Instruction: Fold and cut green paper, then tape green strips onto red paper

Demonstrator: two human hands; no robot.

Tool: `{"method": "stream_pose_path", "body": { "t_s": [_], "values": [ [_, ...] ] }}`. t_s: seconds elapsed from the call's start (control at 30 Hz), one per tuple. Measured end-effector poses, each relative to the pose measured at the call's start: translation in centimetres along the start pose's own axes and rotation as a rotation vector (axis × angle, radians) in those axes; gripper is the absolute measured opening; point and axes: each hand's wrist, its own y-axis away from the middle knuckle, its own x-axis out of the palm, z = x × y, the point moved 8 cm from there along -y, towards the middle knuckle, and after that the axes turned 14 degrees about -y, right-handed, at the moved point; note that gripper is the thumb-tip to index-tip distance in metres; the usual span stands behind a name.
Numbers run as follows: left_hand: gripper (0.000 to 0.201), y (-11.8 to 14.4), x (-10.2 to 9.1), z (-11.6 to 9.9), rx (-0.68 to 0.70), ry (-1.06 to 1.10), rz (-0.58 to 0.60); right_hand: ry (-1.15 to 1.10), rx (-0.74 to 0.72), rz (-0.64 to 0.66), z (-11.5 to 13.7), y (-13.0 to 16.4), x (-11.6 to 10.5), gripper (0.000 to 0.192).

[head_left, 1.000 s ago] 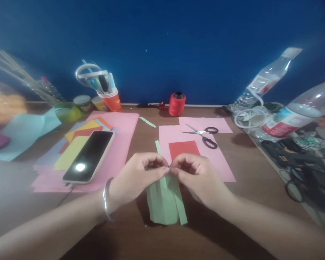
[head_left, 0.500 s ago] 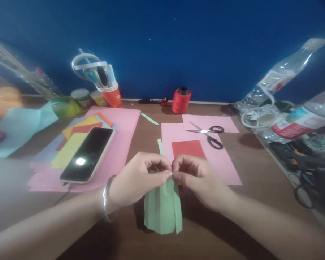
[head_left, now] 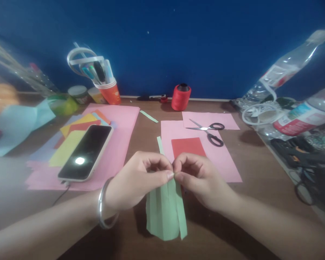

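Observation:
Both hands meet at the top of a pleated light green paper (head_left: 164, 216), which fans out downward below them. My left hand (head_left: 144, 177), with a silver bangle on the wrist, pinches its upper end between thumb and fingers. Against those fingertips, my right hand (head_left: 196, 177) pinches the same end. The exact grip point is small and partly hidden by the fingers. A narrow green strip (head_left: 159, 144) shows just beyond the left hand. Behind the right hand lies a red paper piece (head_left: 188, 146) on a pink sheet (head_left: 219, 166).
Open scissors (head_left: 208, 130) rest on pink paper. A phone (head_left: 85, 153) lies on stacked coloured sheets at left. Toward the wall stand a red thread spool (head_left: 181, 98) and an orange cup of pens (head_left: 109, 92). Plastic bottles (head_left: 304, 115) and cables crowd the right.
The green paper's lower end has swung slightly right and toward me. Both hands keep their pinch at the top. The view has shifted a little.

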Motion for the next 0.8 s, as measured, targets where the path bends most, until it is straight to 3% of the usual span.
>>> {"method": "stream_pose_path", "body": {
  "t_s": [0.27, 0.4, 0.47, 0.53, 0.6, 0.7, 0.8],
  "values": [
    [0.011, -0.2, 0.3, 0.0, 0.009, 0.134, 0.027, 0.013, -0.030, 0.004, 0.3, 0.2, 0.2, 0.010],
    [0.013, -0.4, 0.3, 0.4, 0.037, 0.041, 0.019, 0.050, -0.004, -0.030, 0.3, 0.0, -0.4, 0.010],
    [0.015, -0.8, -0.3, 0.7, 0.069, -0.107, -0.065, 0.151, 0.018, -0.074, 0.2, -0.4, -1.4, 0.010],
    [0.016, -1.1, -1.2, 0.9, 0.125, -0.331, -0.220, 0.342, 0.009, -0.141, 0.2, -0.9, -2.9, 0.010],
    [0.033, -1.4, -1.4, 0.7, 0.221, -0.644, -0.343, 0.569, -0.044, -0.198, 0.4, -1.4, -4.2, 0.011],
    [0.031, -1.9, 1.3, 0.8, 0.444, -1.085, -0.219, 0.879, -0.137, -0.212, 0.7, -2.0, -5.1, 0.005],
    [0.026, -2.0, 2.7, 1.6, 0.523, -1.190, -0.108, 1.161, -0.280, -0.101, 1.7, -1.9, -4.5, 0.009]
  ]
}}
